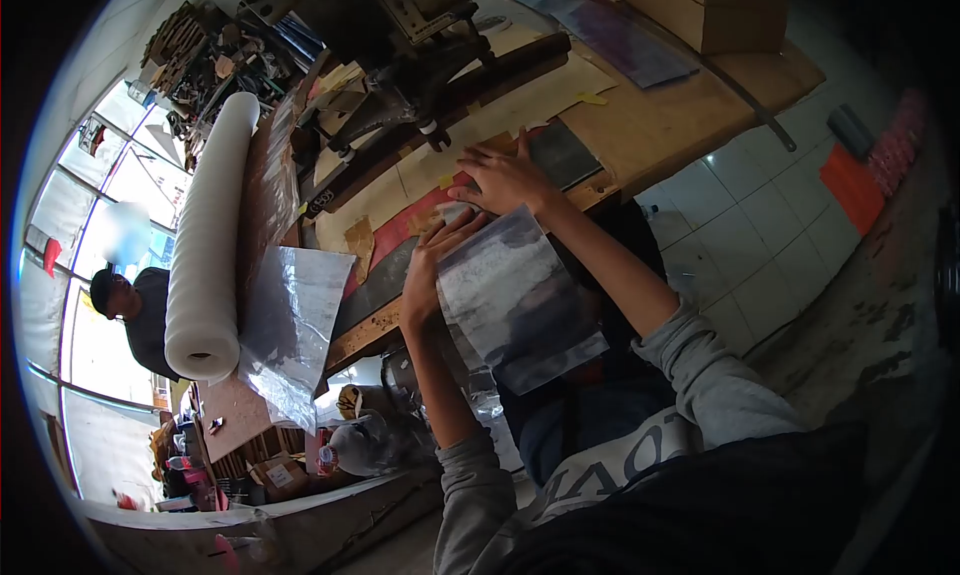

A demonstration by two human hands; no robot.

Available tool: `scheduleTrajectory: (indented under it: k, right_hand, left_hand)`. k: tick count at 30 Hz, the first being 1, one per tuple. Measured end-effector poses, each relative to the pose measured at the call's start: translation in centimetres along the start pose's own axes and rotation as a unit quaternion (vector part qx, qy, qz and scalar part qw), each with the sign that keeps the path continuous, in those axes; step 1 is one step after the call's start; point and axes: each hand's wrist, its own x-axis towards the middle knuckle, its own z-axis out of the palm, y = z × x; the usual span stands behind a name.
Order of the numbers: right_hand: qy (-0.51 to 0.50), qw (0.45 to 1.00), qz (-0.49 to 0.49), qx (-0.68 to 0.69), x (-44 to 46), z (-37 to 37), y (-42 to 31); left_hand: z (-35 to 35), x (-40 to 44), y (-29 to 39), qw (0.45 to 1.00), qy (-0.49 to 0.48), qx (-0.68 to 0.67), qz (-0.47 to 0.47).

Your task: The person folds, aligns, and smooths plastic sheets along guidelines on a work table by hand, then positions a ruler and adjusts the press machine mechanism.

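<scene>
A clear plastic sheet (515, 300), possibly a bag, hangs over the table's front edge towards my lap. My left hand (432, 265) is at its upper left corner, with the fingers stretched out over the table edge; the thumb is not clearly seen. My right hand (505, 180) lies above the sheet's top edge on the work strip, fingers spread and flat, nothing held. Under the hands runs a red and dark grey strip (400, 250) with pieces of tape. Just beyond stands a dark metal machine (400, 85) with a long bar.
A big white foam roll (212, 235) lies on the left, beside another clear plastic sheet (297, 320) that droops over the edge. Film sheets (610, 35), a metal ruler (750, 105) and a cardboard box (735, 15) are at the back right. A person (145, 310) is at far left.
</scene>
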Motion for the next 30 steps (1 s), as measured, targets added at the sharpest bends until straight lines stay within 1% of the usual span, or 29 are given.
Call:
scheduleTrajectory:
  k: [3,6,11,13,16,19,30]
  right_hand:
    - [-0.010,1.000,0.007,-0.003,0.6,0.3,0.3]
    - [-0.024,1.000,0.013,-0.001,0.7,-0.1,0.3]
    - [-0.047,0.999,0.011,-0.005,0.9,-1.0,0.3]
    - [-0.048,0.999,0.012,-0.014,0.8,-1.1,0.1]
    - [-0.035,0.999,0.014,-0.008,0.3,-1.1,0.0]
    - [-0.039,0.999,0.023,-0.014,0.1,-1.4,-0.2]
    - [-0.037,0.999,0.032,0.003,0.2,-1.7,-0.4]
  left_hand:
    - [0.2,0.2,0.2,1.000,0.018,-0.001,0.016]
    - [0.1,0.3,0.7,0.997,0.024,0.044,0.056]
    - [-0.2,1.5,-2.1,0.994,0.004,0.016,0.108]
    - [-0.3,1.8,-2.4,0.989,-0.004,0.073,0.126]
    - [0.2,1.5,-2.1,0.988,0.004,0.106,0.114]
    - [0.3,1.7,-2.8,0.985,-0.013,0.113,0.132]
    - [0.2,1.9,-3.4,0.984,-0.003,0.102,0.144]
